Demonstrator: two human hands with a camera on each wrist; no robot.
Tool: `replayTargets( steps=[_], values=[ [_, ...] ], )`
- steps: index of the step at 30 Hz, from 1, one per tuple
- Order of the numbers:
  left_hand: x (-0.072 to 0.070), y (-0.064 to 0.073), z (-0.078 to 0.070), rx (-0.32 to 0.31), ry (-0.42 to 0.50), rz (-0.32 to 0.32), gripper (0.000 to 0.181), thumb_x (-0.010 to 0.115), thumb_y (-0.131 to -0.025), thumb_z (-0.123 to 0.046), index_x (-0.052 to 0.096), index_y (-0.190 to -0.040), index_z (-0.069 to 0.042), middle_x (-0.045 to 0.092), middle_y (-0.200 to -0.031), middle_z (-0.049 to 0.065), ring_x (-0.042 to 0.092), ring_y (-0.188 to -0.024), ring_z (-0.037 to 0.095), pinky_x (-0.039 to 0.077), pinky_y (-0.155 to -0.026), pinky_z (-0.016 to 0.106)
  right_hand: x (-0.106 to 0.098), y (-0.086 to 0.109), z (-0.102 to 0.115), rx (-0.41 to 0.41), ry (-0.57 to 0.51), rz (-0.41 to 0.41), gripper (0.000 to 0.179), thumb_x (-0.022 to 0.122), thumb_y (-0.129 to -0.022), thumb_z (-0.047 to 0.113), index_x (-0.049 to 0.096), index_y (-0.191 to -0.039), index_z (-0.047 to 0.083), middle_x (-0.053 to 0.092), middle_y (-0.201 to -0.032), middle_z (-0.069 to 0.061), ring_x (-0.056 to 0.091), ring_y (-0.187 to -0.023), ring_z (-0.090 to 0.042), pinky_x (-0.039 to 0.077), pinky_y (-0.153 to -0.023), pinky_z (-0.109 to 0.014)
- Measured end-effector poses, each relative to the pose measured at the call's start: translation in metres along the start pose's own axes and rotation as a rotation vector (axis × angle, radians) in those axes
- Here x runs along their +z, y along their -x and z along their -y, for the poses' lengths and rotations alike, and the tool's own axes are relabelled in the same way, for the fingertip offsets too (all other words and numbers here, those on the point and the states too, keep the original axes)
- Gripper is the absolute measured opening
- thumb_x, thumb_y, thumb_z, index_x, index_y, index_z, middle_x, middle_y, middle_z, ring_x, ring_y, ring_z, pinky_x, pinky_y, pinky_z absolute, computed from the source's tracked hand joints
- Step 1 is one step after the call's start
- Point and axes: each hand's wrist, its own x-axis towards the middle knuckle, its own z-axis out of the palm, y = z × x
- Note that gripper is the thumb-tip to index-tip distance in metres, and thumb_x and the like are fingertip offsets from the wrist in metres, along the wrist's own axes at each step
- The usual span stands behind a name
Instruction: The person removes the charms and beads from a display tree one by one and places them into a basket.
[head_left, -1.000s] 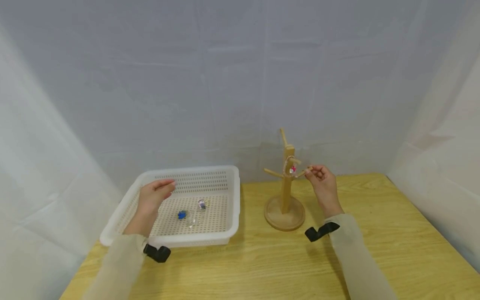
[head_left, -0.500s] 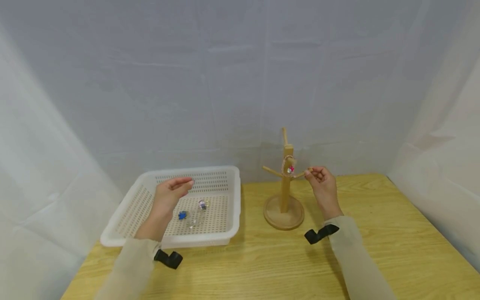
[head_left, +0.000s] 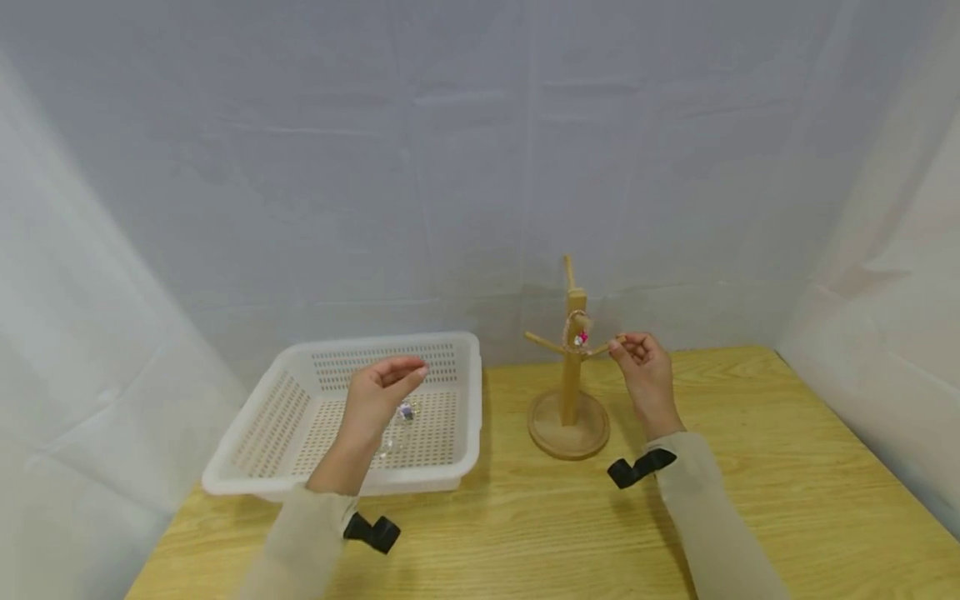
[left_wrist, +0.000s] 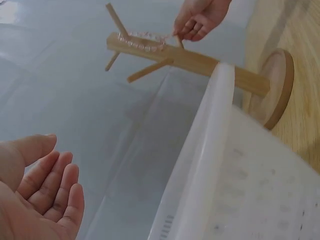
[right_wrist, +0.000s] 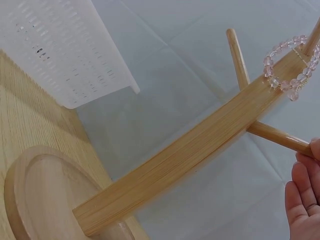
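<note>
My left hand (head_left: pixel 375 398) is above the white basket (head_left: pixel 472 408), its fingers loosely bent and the thumb apart from them in the left wrist view, holding nothing. My right hand (head_left: pixel 647 371) pinches the tip of a lower peg (right_wrist: pixel 280 137) on the wooden stand (head_left: pixel 571 383). A bracelet of pink and clear beads (right_wrist: pixel 285 85) hangs from an upper peg of that stand, with a bright pink charm (head_left: pixel 582 337) showing in the head view. Inside the basket lie a small purple-and-white charm (head_left: pixel 406 411) and clear beads (head_left: pixel 386 450), partly behind my left wrist.
The basket stands on the left of the wood-grain table (head_left: pixel 510 533), and the stand's round base (head_left: pixel 551 437) is to its right. Other pegs (left_wrist: pixel 117 20) stick out from the post. White sheeting (head_left: pixel 480 192) encloses the back and sides.
My left hand has moved right across the basket and now covers the blue piece seen earlier. The stand's top shifted slightly left at first. My right hand has stayed on the peg.
</note>
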Motion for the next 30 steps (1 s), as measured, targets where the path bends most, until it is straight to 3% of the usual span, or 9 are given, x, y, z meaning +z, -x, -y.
replayTargets(
  steps=[7,15,30],
  values=[
    [0.023,0.004,0.0,0.037,0.072,0.013,0.024,0.069,-0.086,-0.008,0.066,-0.107,0.004,0.071,-0.094,0.0,0.063,-0.086,0.006,0.05,-0.082,0.02,0.001,0.001,0.002,0.004,0.001,-0.007,0.012,0.062,-0.089,0.0,0.053,-0.095,-0.002,0.062,-0.084,0.003,0.059,-0.073,-0.003,0.05,-0.072,-0.015],
    [0.049,0.009,0.0,0.088,0.148,0.062,0.022,0.068,-0.085,-0.004,0.066,-0.104,0.006,0.07,-0.094,0.003,0.064,-0.085,0.008,0.051,-0.079,0.022,0.001,0.002,0.001,0.009,-0.007,-0.01,0.01,0.062,-0.089,0.001,0.053,-0.094,0.0,0.06,-0.083,0.004,0.06,-0.073,-0.004,0.051,-0.072,-0.015],
    [0.089,0.008,-0.008,0.142,0.179,0.12,0.02,0.069,-0.084,-0.004,0.066,-0.101,0.007,0.071,-0.093,0.008,0.063,-0.081,0.007,0.051,-0.077,0.022,0.002,0.003,0.001,0.021,-0.018,0.003,0.01,0.062,-0.089,0.003,0.053,-0.092,0.004,0.06,-0.081,0.007,0.059,-0.073,-0.003,0.05,-0.073,-0.015]
  ],
)
